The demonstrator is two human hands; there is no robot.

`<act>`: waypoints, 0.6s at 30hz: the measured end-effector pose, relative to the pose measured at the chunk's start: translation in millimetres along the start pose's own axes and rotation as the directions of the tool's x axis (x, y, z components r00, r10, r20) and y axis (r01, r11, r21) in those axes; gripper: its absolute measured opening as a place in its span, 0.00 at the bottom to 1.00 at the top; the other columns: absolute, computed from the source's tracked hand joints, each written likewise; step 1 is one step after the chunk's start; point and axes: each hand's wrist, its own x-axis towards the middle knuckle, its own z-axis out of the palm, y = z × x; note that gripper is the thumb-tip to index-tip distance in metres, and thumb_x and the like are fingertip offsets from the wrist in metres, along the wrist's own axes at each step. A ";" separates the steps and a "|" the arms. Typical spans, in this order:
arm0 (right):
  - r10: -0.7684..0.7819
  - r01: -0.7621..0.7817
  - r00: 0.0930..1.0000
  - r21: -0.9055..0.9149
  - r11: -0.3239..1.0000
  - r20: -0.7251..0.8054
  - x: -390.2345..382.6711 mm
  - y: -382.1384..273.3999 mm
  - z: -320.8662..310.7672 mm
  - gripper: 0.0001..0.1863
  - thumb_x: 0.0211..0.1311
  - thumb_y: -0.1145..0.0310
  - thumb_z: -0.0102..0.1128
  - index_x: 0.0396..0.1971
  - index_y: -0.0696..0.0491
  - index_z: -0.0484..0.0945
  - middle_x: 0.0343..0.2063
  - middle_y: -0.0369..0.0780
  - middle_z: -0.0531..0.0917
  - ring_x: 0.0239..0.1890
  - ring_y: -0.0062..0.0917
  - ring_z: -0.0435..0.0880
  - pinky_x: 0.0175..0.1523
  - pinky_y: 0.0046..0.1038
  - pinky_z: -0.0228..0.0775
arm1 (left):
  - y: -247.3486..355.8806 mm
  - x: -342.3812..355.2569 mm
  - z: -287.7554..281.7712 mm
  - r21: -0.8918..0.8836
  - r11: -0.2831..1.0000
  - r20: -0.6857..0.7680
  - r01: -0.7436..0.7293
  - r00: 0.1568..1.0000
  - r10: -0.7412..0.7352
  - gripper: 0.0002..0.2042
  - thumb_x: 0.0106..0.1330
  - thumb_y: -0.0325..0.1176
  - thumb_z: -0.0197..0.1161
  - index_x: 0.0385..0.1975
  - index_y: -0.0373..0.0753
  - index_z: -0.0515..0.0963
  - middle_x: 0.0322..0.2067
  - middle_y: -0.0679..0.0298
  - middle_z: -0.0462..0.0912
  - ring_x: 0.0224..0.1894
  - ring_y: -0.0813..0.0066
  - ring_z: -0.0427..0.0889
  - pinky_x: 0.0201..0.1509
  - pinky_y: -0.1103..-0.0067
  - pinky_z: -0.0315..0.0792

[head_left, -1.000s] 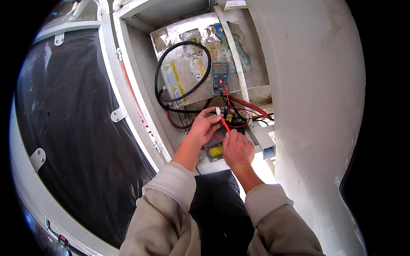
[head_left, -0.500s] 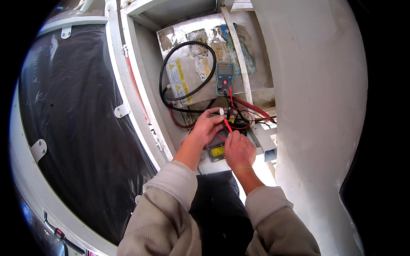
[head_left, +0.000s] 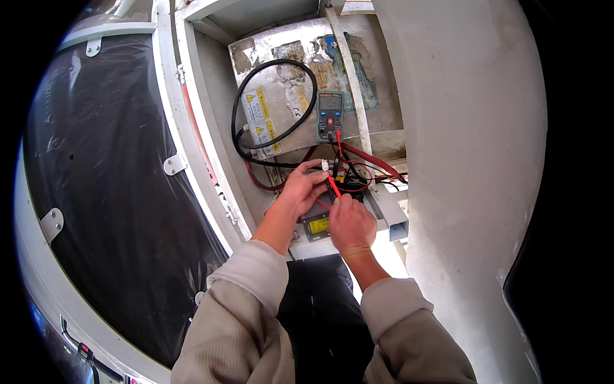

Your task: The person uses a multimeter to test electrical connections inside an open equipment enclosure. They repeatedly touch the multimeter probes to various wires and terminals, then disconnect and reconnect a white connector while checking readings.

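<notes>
My left hand (head_left: 303, 192) is closed, pinching a small white connector (head_left: 325, 165) between thumb and fingers. In my right hand (head_left: 352, 224), also closed, is a red multimeter probe (head_left: 334, 187), its upper end angled toward the connector. Whether the probe tip touches a contact inside is too small to tell. Beyond both hands a grey-green multimeter (head_left: 330, 116) leans on the metal box, with a red and a black lead plugged into its lower end. Under the hands lies a dark module with a yellow label (head_left: 318, 226), partly covered by my fingers.
A thick black cable (head_left: 313, 83) loops over the scuffed metal box (head_left: 288, 48) with its yellow warning labels. A red cable (head_left: 377, 163) and thin wires tangle right of the hands. A white frame rail (head_left: 203, 128) borders the left side, a pale curved panel (head_left: 467, 160) the right.
The whole view has shifted slightly, so everything sits a little further left. Both hands keep the same hold on the connector and the probe.
</notes>
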 end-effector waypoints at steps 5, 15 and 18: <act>-0.088 0.074 0.980 -0.082 0.994 -0.178 0.0 2.7 3.6 0.09 0.62 0.64 0.53 0.23 0.46 0.69 0.18 0.34 0.75 0.24 0.28 0.79 0.27 0.32 0.73 | 0.7 -1.3 2.5 0.001 1.000 0.000 0.004 1.000 -0.004 0.20 0.66 0.18 0.56 0.57 0.37 0.65 0.43 0.53 0.81 0.44 0.65 0.81 0.50 0.71 0.78; -0.066 0.052 0.986 -0.095 0.994 -0.152 -0.5 0.5 3.9 0.09 0.63 0.63 0.52 0.23 0.47 0.69 0.19 0.35 0.75 0.24 0.29 0.79 0.27 0.34 0.72 | 2.0 -2.9 2.6 0.007 1.000 0.010 0.007 1.000 -0.007 0.21 0.66 0.17 0.56 0.58 0.36 0.64 0.44 0.53 0.80 0.46 0.66 0.81 0.51 0.70 0.78; -0.100 0.075 0.974 -0.124 0.989 -0.204 -0.6 1.2 5.6 0.09 0.61 0.64 0.54 0.22 0.46 0.68 0.17 0.33 0.73 0.22 0.27 0.78 0.25 0.31 0.71 | 0.1 -0.7 -0.3 0.009 1.000 0.017 -0.001 1.000 0.001 0.21 0.66 0.17 0.56 0.58 0.36 0.64 0.44 0.53 0.80 0.46 0.66 0.81 0.50 0.71 0.78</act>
